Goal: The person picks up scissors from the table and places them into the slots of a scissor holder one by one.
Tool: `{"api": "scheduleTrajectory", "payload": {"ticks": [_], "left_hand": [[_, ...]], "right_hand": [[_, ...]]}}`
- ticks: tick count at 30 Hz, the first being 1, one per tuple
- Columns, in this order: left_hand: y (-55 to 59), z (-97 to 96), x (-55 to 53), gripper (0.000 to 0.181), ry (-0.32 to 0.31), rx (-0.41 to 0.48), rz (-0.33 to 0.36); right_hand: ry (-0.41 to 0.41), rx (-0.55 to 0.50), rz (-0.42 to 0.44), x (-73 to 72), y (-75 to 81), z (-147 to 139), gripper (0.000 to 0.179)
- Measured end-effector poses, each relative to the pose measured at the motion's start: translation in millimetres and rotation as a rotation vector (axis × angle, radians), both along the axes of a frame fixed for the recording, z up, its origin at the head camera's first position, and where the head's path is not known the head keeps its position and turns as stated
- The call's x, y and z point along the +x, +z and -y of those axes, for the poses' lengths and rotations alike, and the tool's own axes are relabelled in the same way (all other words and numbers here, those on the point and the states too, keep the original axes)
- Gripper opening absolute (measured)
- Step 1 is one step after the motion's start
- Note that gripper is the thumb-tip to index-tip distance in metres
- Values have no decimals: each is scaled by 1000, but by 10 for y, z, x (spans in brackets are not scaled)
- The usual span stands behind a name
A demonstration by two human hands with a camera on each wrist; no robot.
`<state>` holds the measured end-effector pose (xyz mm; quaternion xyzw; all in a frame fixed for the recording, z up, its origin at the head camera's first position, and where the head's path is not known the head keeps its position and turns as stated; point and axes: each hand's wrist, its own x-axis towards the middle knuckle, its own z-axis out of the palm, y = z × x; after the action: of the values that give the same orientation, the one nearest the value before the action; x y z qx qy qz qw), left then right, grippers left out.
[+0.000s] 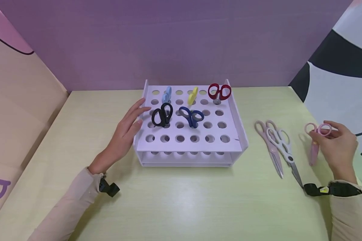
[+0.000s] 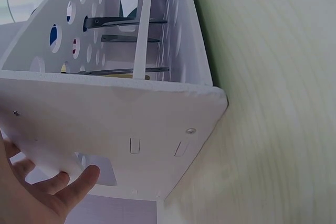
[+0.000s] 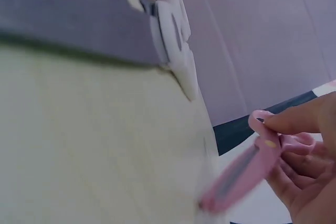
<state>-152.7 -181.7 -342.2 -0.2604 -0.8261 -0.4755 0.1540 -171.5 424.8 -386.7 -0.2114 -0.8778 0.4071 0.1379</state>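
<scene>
At the right of the table my right hand (image 1: 338,147) pinches a small pair of pink scissors (image 3: 247,174) by its handle loops, blades pointing down. My left hand (image 1: 125,135) lies against the left side of a white rack (image 1: 187,145) with rows of round holes, fingers extended along the side panel. Standing in the rack are black-handled scissors (image 1: 162,115), dark blue scissors (image 1: 191,116), light blue scissors (image 1: 167,94), yellow scissors (image 1: 192,96) and red scissors (image 1: 219,91). Their blades show inside the rack in the left wrist view.
Between the rack and my right hand lie light pink scissors (image 1: 269,147) and white-handled scissors (image 1: 285,150), side by side with blades toward the front. A purple panel (image 1: 181,43) rises behind the table (image 1: 181,201). Printed panels stand at both sides.
</scene>
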Motion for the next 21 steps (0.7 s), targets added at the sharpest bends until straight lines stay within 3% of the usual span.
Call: {"api": "scheduleTrajectory", "payload": {"ticks": [6,11,21], "left_hand": [[-6,3,-1,42,0,-8,6],[-3,-10,-8,42,3,-6,7],[7,-9,1,42,12,-5,12]], "right_hand": [[-72,14,-77,-1,0,53,39],[-113,24,-93,14,-1,60,35],[-102,14,-239,40,42,112,19]]}}
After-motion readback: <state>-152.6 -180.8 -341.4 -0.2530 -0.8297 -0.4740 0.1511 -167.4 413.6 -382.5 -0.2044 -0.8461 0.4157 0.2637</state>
